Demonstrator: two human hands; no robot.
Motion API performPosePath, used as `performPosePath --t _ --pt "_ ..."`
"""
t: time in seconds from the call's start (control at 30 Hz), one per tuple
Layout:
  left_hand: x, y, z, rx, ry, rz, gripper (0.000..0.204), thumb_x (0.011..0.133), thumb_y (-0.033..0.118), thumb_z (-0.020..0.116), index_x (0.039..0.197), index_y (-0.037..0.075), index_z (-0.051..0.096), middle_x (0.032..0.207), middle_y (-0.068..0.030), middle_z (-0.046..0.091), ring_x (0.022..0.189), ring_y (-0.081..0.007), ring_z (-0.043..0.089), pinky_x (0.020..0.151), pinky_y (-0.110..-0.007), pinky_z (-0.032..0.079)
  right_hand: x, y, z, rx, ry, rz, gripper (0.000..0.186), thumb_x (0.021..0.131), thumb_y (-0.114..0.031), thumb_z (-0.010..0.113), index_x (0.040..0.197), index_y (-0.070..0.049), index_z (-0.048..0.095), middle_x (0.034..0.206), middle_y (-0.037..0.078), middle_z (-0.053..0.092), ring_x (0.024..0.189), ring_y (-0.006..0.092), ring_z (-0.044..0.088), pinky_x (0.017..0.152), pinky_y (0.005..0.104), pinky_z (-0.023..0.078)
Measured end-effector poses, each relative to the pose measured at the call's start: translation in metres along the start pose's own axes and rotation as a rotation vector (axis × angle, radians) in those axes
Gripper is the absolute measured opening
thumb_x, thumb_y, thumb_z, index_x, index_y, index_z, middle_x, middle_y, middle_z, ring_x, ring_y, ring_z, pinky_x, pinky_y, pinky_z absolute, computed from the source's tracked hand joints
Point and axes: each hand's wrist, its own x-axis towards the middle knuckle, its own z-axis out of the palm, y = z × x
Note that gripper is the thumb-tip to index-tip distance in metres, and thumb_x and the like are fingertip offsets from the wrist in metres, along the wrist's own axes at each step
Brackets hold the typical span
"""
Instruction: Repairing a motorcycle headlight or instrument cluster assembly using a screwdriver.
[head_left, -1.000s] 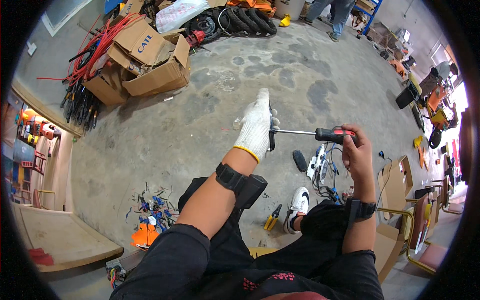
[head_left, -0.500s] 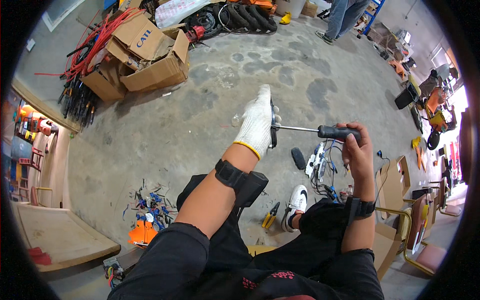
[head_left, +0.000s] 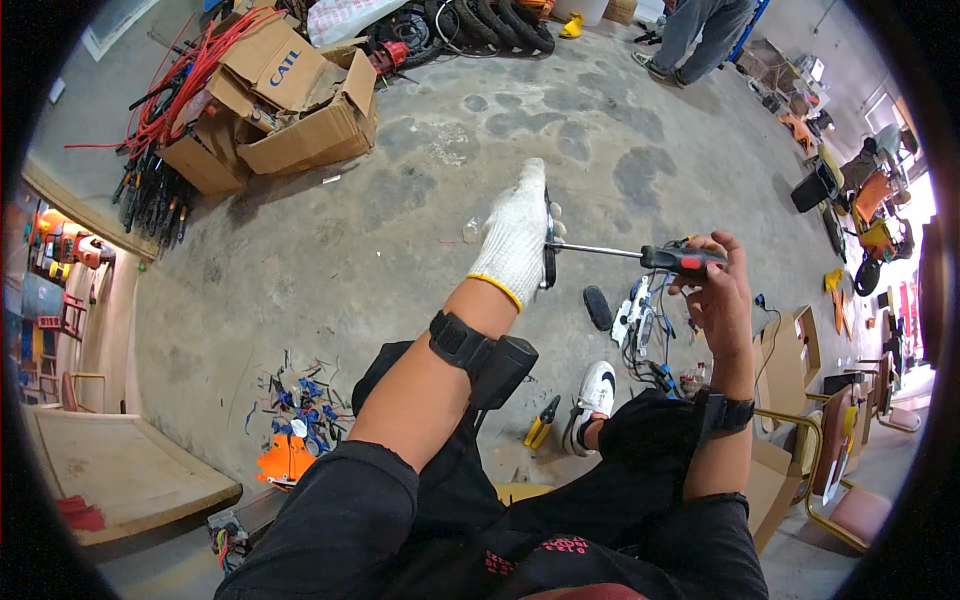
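Note:
My left hand (head_left: 515, 230), in a white knit glove with a yellow cuff edge, grips a thin dark part (head_left: 550, 240) seen nearly edge-on; its kind is not clear. My bare right hand (head_left: 718, 290) holds a screwdriver (head_left: 680, 260) by its black handle with a red patch. The metal shaft runs left, and its tip meets the dark part beside the glove. On the floor below the screwdriver lie a black oblong object (head_left: 597, 308) and a white part with wires (head_left: 632, 315). Yellow-handled pliers (head_left: 541, 424) lie near my white shoe (head_left: 598, 390).
Blue and black wire scraps (head_left: 308, 412) and an orange piece (head_left: 285, 458) lie at lower left. Cardboard boxes (head_left: 320, 120) and red cables stand at far left, tyres (head_left: 500, 28) at the back. A person (head_left: 690, 40) stands far right. Chairs (head_left: 840, 480) are at right.
The screwdriver handle has turned in my right hand, bringing its red patch into view, and my fingers have loosened and shifted. My left hand has moved slightly. The far person's legs have shifted.

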Motion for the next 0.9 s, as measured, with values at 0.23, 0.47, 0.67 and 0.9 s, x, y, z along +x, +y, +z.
performPosePath --t 0.23,0.47,0.67,0.9 --pt "0.002 0.0 -0.003 0.037 0.002 0.023 0.041 0.094 0.049 0.056 0.082 0.01 0.054 0.068 -0.0052 0.059 0.049 -0.0133 0.054 0.044 -0.027 0.045 0.006 0.006 -0.007 -0.248 0.06 -0.085 0.027 0.099 -0.027 0.056 0.108 -0.001 0.059 0.066 -0.002 0.056 0.042 0.0034 0.039 0.037 0.0201 0.029" --pt "0.0 0.002 0.0 0.135 0.043 0.087 0.041 0.095 0.049 0.055 0.082 0.01 0.055 0.069 -0.0052 0.06 0.049 -0.0132 0.055 0.044 -0.028 0.046 0.009 0.011 0.005 -0.327 0.054 0.135 0.042 0.103 -0.039 0.042 0.106 -0.001 0.062 0.078 0.005 0.063 0.048 0.0073 0.05 0.039 0.0224 0.035" --pt "-0.001 0.002 -0.003 0.046 0.028 0.008 0.041 0.095 0.049 0.055 0.083 0.01 0.055 0.068 -0.0049 0.06 0.049 -0.0132 0.055 0.044 -0.028 0.045 -0.001 0.004 0.001 -0.033 -0.024 -0.115 0.036 0.096 -0.013 0.055 0.127 -0.003 0.041 0.12 0.012 0.056 0.071 0.0146 0.063 0.047 0.0225 0.045" --pt "0.0 -0.001 0.001 0.148 0.029 0.032 0.041 0.095 0.05 0.054 0.083 0.01 0.055 0.069 -0.0053 0.061 0.049 -0.0127 0.055 0.043 -0.028 0.044 0.004 0.004 -0.007 -0.356 0.144 0.048 0.029 0.098 -0.03 0.057 0.101 -0.002 0.061 0.072 0.006 0.066 0.039 0.0056 0.039 0.037 0.0201 0.033"
